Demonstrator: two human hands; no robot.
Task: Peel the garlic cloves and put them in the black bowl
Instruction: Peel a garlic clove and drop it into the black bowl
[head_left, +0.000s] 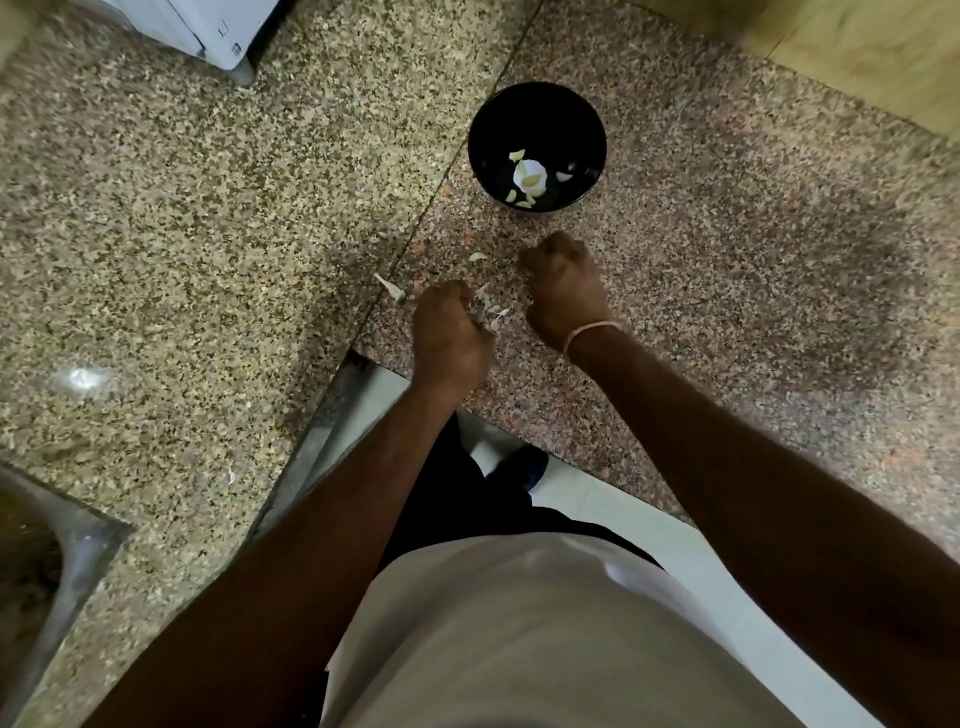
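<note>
Far left, a sink corner (31, 561) cuts into the granite worktop (182, 234), and a white appliance (208, 31) stands at the back. A loose scrap of garlic skin (390, 287) lies just left of the left hand (449, 332). That hand is curled around papery garlic (485, 309), probably an unpeeled clove or its husk, held low over the worktop so that peelings fall there and not in the bowl. One pale clove (478, 256) sits on the stone between the two hands. The right hand (563, 286) is clenched into a fist beside it; whether anything is inside I cannot tell. Beyond the hands the black bowl (537, 148) stands within easy reach, several peeled cloves (530, 179) already in its bottom, so the work looks partly done. The worktop's front edge runs close under both wrists, leaving little room nearer the body. To the right lies open stone, bounded at the back by a wooden edge (857, 57).
</note>
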